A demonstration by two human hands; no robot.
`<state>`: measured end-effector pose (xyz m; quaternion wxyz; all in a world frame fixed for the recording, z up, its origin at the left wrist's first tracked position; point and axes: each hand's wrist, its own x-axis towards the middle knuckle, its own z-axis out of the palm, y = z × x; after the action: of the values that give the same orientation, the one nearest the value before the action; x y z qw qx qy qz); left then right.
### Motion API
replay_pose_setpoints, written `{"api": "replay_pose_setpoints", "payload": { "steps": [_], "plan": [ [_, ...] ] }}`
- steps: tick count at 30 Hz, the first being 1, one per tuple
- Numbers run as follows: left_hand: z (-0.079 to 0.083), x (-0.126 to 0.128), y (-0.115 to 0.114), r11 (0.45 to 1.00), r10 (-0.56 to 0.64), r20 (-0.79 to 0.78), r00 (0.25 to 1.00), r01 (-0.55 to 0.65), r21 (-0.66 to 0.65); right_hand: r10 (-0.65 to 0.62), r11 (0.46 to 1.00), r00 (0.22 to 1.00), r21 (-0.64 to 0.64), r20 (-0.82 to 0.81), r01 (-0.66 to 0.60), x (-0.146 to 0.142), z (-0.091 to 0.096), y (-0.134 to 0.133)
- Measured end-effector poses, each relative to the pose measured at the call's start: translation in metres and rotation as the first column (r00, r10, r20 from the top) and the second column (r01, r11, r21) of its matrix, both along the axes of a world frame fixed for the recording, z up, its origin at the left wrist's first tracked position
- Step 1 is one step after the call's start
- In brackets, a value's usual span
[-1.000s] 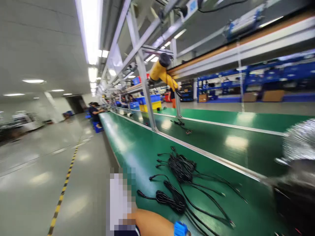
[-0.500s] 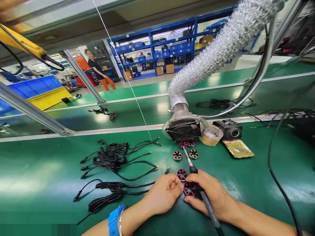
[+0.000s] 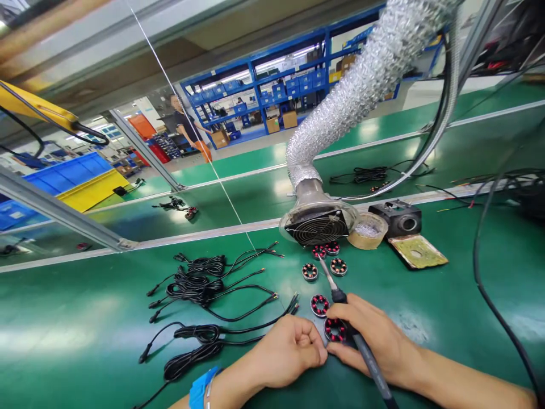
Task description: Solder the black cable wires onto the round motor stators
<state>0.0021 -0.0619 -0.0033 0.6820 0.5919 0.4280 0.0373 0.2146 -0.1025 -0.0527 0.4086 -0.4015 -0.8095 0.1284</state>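
Observation:
My right hand (image 3: 378, 341) is wrapped round a soldering iron (image 3: 369, 360), whose metal tip points up and away over the bench. Its thumb and index finger also reach the edge of a ring-shaped motor stator (image 3: 328, 336) with red and black windings. My left hand (image 3: 293, 349) is closed in a pinch just left of that stator. A thin solder wire (image 3: 221, 184) runs down from above to the left hand; its end in the fingers is hidden. A second red-wound stator (image 3: 314, 309) lies just beyond. Several more stators (image 3: 309, 272) sit farther off.
Coiled black cables (image 3: 198, 335) with bared ends lie on the left of the green bench (image 3: 85, 318). A fume extractor (image 3: 317, 227) on a silver duct (image 3: 340, 108) hangs ahead. Beside it stand a tape roll (image 3: 368, 241), a black holder (image 3: 398, 218) and a yellow sponge (image 3: 417, 251). A person (image 3: 189, 128) stands beyond.
My left fingers have moved slightly down and toward the near edge of the stator. The right hand keeps its hold on the soldering iron. The view has shifted a little.

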Motion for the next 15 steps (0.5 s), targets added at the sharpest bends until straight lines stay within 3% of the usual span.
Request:
{"api": "replay_pose_setpoints", "payload": {
  "steps": [2, 6, 11, 13, 15],
  "plan": [
    [0.007, -0.005, 0.003, 0.998, -0.047, -0.043, 0.998, 0.049, 0.037, 0.001, 1.0, 1.0, -0.017, 0.006, -0.001, 0.0, 0.001, -0.001],
    [0.006, -0.004, 0.001, 0.944, 0.044, -0.076, 0.996, -0.017, 0.331, 0.08, 0.994, 0.995, -0.072, 0.065, -0.076, 0.002, 0.0, -0.004],
    [0.0, 0.002, -0.001, 0.956, 0.032, -0.086, 0.996, -0.005, 0.293, 0.109, 0.994, 0.989, -0.027, 0.101, -0.107, 0.005, -0.005, -0.004],
    [0.011, -0.006, 0.003, 0.951, 0.01, -0.128, 0.992, 0.03, 0.308, 0.064, 0.998, 0.993, 0.001, 0.097, -0.065, 0.006, -0.006, -0.004],
    [0.026, -0.019, 0.006, 0.89, 0.001, -0.267, 0.964, 0.121, 0.439, 0.026, 1.0, 0.995, 0.002, 0.096, -0.026, 0.007, -0.005, -0.003]
  ]
}}
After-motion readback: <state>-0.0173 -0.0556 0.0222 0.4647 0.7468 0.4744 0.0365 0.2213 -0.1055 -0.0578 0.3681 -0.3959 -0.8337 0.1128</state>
